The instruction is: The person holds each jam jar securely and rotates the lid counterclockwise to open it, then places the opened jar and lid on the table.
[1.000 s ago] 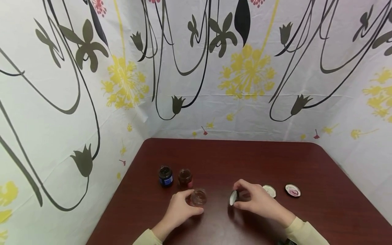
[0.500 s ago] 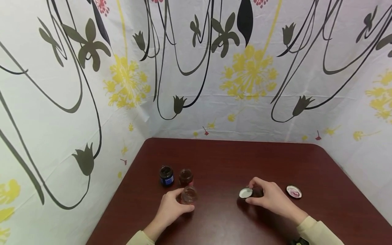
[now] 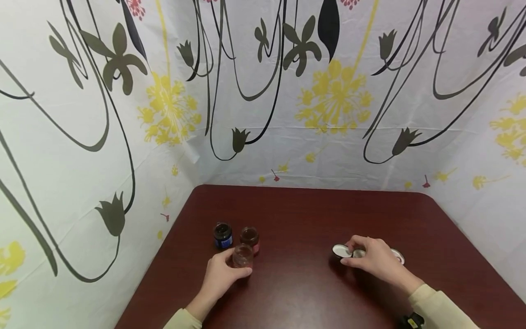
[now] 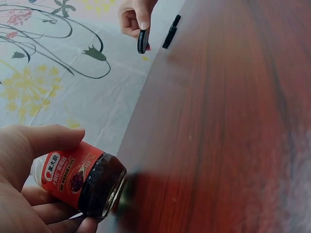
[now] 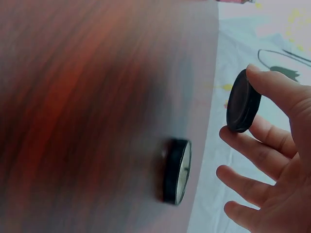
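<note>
My left hand [image 3: 218, 276] grips a small glass jar [image 3: 243, 256] without a lid. In the left wrist view the jar [image 4: 80, 177] shows a red label and dark contents near its base, thumb on one side and fingers on the other. Whether its base touches the table cannot be told. My right hand [image 3: 380, 260] pinches a round black jar lid [image 5: 243, 103] between thumb and fingers, its white inside turned up in the head view. The held lid is above the table, close to a second lid [image 5: 177, 172] lying white side up.
A jar with a blue label [image 3: 223, 236] and a dark jar with a red label [image 3: 249, 237] stand behind the left hand, both lidless. A third lid [image 3: 398, 256] is partly hidden by the right hand. Patterned cloth [image 3: 263, 114] hangs behind the dark red table [image 3: 308, 214].
My left hand has carried its jar left, towards the two standing jars. My right hand has moved right with its lid, which has tipped from nearly on edge to flatter, white side up.
</note>
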A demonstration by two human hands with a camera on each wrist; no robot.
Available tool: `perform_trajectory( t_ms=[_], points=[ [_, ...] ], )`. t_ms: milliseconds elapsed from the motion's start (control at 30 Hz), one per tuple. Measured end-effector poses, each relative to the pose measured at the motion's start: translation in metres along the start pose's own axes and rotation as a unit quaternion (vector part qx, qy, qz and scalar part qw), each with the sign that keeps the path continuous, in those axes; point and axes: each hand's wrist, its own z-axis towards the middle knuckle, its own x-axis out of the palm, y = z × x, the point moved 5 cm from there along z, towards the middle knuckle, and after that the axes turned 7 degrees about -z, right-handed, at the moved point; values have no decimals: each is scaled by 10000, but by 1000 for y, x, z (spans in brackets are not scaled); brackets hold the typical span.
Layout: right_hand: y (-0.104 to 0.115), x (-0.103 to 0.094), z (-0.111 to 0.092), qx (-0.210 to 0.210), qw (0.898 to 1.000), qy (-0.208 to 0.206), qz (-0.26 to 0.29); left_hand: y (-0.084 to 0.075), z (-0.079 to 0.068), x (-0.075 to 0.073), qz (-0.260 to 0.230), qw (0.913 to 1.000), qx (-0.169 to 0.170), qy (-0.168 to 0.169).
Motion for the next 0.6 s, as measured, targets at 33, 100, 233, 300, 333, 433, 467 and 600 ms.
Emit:
perform_trajectory(
  t_ms=[33,100,233,300,333,433,467,600],
  points=[
    [-3,-1,0,78,9999,62,-27,0,1,-1,-4,10000,-6,-39],
    [-10,-3,1,183,9997,150,-45,1,1,-2,-35,10000,-25,-87],
    [-24,-8,5,254,9995,124,-145,1,3,-3,-80,9998,-55,-168],
    [-30,-11,6,219,9995,62,-199,2,4,-4,-76,9997,-73,-206],
    [-33,-13,7,229,9995,30,-230,2,4,-5,-66,9997,-78,-227],
    [-42,-17,8,280,9991,-13,-322,4,5,-5,-42,9996,-93,-268],
    [-45,-19,8,303,9990,-11,-343,5,6,-5,-38,9996,-97,-271],
    [-53,-23,10,349,9984,-46,-441,7,7,-6,-46,9996,-131,-262]
  ],
)
